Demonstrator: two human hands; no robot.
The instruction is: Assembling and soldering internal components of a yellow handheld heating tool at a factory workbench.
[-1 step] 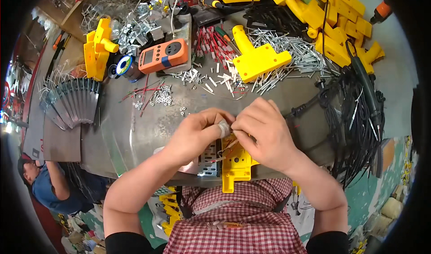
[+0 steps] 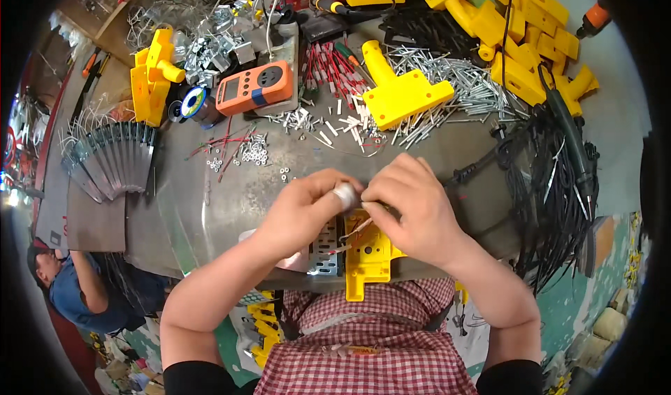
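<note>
Above the near edge of the workbench my left hand [image 2: 307, 203] and my right hand [image 2: 412, 210] meet, fingertips almost touching. Both are closed in a pinch. White tape wraps the left thumb, which is blurred. What the fingertips hold is too small and hidden to make out. Just below them lies an open yellow plastic housing [image 2: 368, 262], its hollow side up. Thin wires [image 2: 358, 229] run out of it toward my fingers. Against its left side rests a slotted metal plate [image 2: 325, 252]. The right hand covers the housing's upper part.
Beyond my hands are white nuts [image 2: 253, 150], an orange meter [image 2: 255, 88], a yellow housing [image 2: 402, 94] and metal screws [image 2: 461, 81]. Black cables [image 2: 542, 192] and a soldering iron [image 2: 570, 129] lie right. Metal blades [image 2: 115, 157] fan out left. A person [image 2: 91, 290] sits lower left.
The left thumb and fingertips have shifted slightly and are more blurred. My right hand stays nearly in place, and the yellow housing has barely moved.
</note>
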